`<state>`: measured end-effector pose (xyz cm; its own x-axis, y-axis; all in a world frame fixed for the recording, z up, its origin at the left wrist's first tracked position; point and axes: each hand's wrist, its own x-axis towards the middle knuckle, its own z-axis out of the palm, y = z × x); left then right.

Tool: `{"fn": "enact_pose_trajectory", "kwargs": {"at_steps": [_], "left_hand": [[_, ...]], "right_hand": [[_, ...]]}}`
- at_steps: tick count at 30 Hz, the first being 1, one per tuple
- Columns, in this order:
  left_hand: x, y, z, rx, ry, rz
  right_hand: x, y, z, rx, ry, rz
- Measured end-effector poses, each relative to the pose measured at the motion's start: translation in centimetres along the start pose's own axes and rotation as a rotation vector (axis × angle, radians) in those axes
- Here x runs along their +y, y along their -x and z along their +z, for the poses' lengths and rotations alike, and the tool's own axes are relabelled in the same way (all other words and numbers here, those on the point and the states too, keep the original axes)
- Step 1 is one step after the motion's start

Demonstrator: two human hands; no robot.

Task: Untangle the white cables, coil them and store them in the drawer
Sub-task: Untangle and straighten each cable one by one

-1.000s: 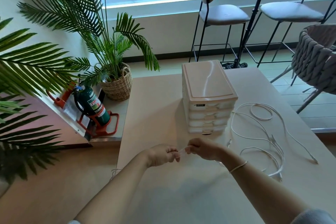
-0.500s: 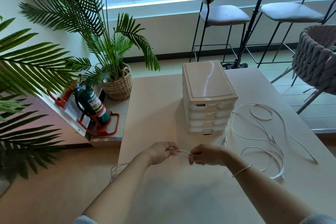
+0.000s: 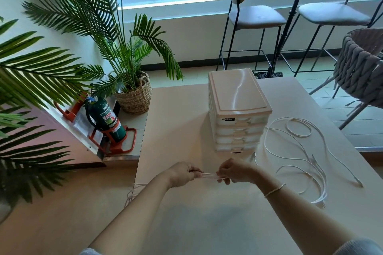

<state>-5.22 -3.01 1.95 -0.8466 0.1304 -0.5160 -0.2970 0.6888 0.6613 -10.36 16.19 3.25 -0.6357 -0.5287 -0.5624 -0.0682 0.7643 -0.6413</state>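
Note:
Above the table's near middle, my left hand (image 3: 183, 173) and my right hand (image 3: 235, 171) each grip one end of a small flat bundle of white cable (image 3: 209, 175) stretched between them. More of that cable hangs in loops (image 3: 132, 191) over the table's left edge. A white drawer unit (image 3: 238, 109) with several shut drawers stands just beyond my hands. To its right a loose tangle of white cables (image 3: 300, 151) lies spread on the table, with connector ends toward the near right.
The beige table (image 3: 176, 120) has its left edge close to my left arm. On the floor at left are a green fire extinguisher (image 3: 105, 119) in a red stand and a potted palm (image 3: 132, 89). Bar stools (image 3: 255, 16) and a woven chair (image 3: 362, 64) stand beyond the table.
My hands have drawn a little apart, stretching the cable loops between them. Cable loops have come into view hanging off the table's left edge.

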Motion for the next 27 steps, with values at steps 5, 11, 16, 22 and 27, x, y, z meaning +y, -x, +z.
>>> {"fn": "enact_pose_trajectory", "kwargs": {"at_steps": [5,11,16,22,27], "left_hand": [[0.5,0.1,-0.3,0.024,-0.026,0.019],[1.3,0.5,0.3,-0.135,-0.028,0.028],[0.6,0.4,-0.6,-0.044,-0.126,0.012],[-0.2,0.2,-0.7,-0.023,-0.086,-0.004],[-0.6,0.4,-0.6,-0.175,0.033,-0.043]], "right_hand": [[0.4,0.1,0.4,0.001,0.166,0.017],[0.7,-0.5,0.3,0.169,0.280,-0.005],[0.5,-0.2,0.7,0.092,0.103,-0.060],[0.4,0.2,0.3,-0.060,0.097,-0.063],[1.3,-0.3,-0.1,0.074,0.041,-0.060]]}}
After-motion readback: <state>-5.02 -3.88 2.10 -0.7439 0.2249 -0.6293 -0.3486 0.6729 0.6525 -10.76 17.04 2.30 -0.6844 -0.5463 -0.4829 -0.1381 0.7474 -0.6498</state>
